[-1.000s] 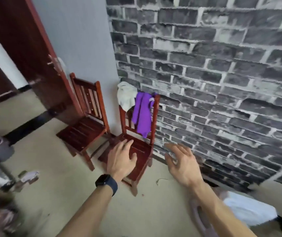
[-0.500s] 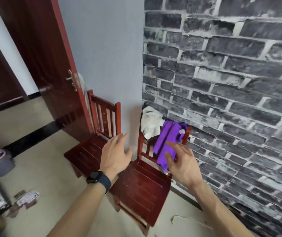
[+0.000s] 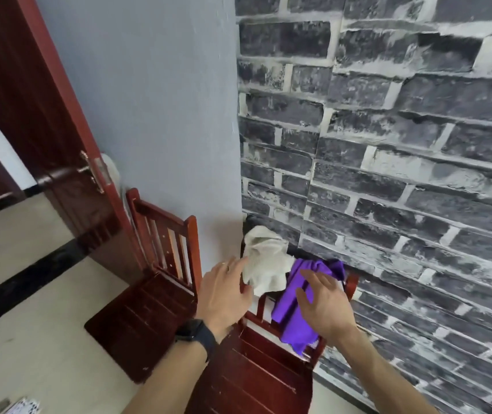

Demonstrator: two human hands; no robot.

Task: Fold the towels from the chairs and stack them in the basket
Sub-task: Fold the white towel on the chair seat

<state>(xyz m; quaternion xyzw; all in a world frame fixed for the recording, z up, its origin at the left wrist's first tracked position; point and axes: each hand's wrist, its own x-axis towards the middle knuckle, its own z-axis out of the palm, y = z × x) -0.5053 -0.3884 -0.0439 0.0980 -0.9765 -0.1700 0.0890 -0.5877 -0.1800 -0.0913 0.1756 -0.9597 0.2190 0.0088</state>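
Two towels hang over the backrest of the right red wooden chair (image 3: 256, 380): a crumpled white towel (image 3: 265, 261) on the left and a purple towel (image 3: 294, 306) on the right. My left hand (image 3: 224, 294) is spread open, its fingertips at the white towel's left edge. My right hand (image 3: 322, 303) is open with straight fingers in front of the purple towel, covering part of it. Neither hand grips anything. A black watch sits on my left wrist. The basket is out of view.
A second red chair (image 3: 149, 300) with nothing on it stands to the left, against the grey wall. A dark red door (image 3: 38, 130) stands open behind it. The brick-pattern wall (image 3: 403, 174) runs close along the right.
I have come closer to the chairs and the view has tilted up. Both hands have reached forward to the two towels on the right chair's backrest.
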